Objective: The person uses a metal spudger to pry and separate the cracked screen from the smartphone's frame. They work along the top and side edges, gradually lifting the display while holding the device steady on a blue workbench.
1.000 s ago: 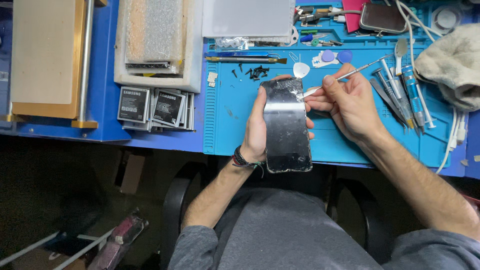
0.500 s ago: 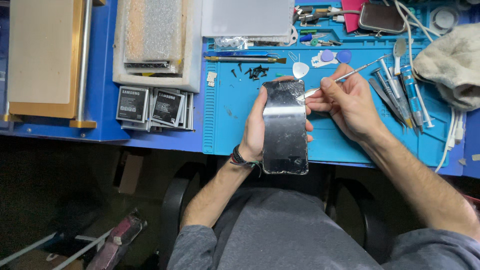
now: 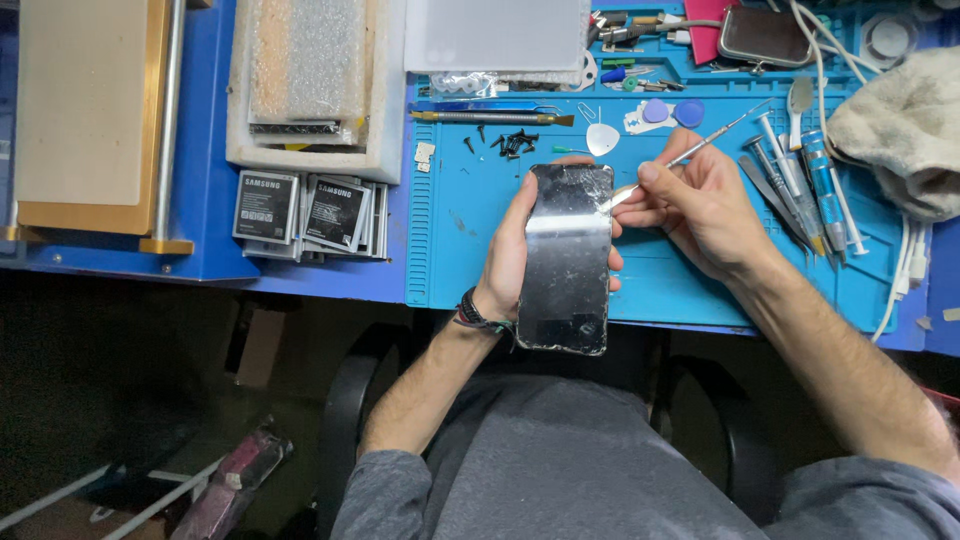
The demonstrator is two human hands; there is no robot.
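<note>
My left hand [image 3: 508, 255] grips a black smartphone [image 3: 568, 262] with a cracked glass face, holding it upright above the front edge of the blue work mat [image 3: 470, 240]. My right hand [image 3: 700, 205] pinches a thin metal pry tool [image 3: 690, 155] like a pen. The tool's tip rests against the phone's upper right edge, where the cracks are densest. A wristband sits on my left wrist.
Small black screws [image 3: 512, 142] and a white triangular pick [image 3: 602, 139] lie on the mat behind the phone. Screwdrivers and tweezers [image 3: 800, 190] lie to the right beside a beige cloth [image 3: 905, 125]. Phone batteries [image 3: 310, 215] and a foam tray [image 3: 310, 90] sit to the left.
The phone and both hands have shifted very slightly; the tool tip stays at the phone's upper right edge.
</note>
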